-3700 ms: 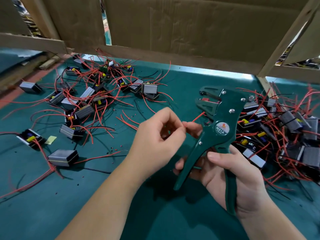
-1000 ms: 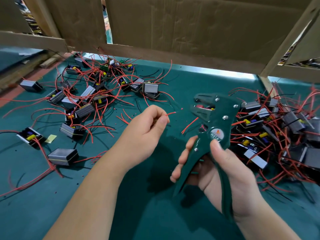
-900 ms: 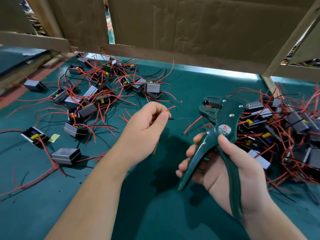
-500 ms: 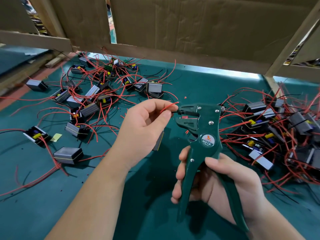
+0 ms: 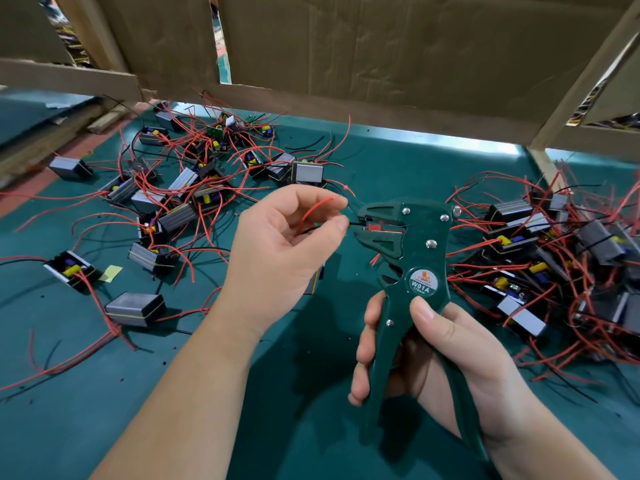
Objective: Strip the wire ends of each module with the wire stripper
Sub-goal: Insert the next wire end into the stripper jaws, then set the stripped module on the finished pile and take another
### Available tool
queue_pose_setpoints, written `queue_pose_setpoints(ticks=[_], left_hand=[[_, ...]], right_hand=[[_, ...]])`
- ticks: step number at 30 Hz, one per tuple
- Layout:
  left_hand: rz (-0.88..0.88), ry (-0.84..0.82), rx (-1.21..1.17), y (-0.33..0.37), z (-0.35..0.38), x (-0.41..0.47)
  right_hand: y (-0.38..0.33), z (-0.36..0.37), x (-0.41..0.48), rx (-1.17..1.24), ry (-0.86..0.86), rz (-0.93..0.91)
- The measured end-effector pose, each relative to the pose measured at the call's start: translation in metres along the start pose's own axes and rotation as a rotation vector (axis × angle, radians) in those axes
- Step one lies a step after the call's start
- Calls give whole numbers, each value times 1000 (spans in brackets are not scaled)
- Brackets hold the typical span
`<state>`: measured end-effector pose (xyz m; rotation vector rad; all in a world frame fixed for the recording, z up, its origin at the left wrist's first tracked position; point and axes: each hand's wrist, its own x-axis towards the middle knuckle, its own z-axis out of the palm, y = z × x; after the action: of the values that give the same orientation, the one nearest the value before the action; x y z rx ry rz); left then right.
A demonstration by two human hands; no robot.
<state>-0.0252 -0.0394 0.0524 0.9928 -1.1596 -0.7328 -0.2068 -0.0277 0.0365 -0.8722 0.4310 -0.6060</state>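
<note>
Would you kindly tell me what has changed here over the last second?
The right hand swung the wire stripper leftward to the left hand, whose pinched black wire now reaches into its jaws. Both grips held; the modules on the mat lie as before.

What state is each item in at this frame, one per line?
Stripper: upright, gripped by right hand.
Black wire: end in the stripper's head, pinched by left hand.
Red wire: arched across left hand's fingers, outside the stripper.
Modules: heaped left and right on mat, wires tangled.
</note>
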Motion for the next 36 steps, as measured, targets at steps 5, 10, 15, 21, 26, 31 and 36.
queue_pose_setpoints(ticks=[5, 10, 15, 21, 26, 31, 36], left_hand=[[2, 8, -5, -1, 0, 0], [-8, 0, -5, 0, 1, -1], [-7, -9, -8, 1, 0, -1], [-43, -20, -26, 0, 0, 0], [-147, -97, 63, -5, 6, -4], [-309, 3, -117, 0, 13, 1], [-473, 134, -733, 8, 6, 5]], right_hand=[[0, -1, -1, -4, 5, 3], [0, -1, -2, -15, 6, 5], [-1, 0, -1, -29, 16, 10], [-1, 1, -2, -41, 78, 12], [0, 6, 2, -63, 324, -40], [0, 5, 7, 106, 222, -122], [4, 6, 5, 69, 58, 36]])
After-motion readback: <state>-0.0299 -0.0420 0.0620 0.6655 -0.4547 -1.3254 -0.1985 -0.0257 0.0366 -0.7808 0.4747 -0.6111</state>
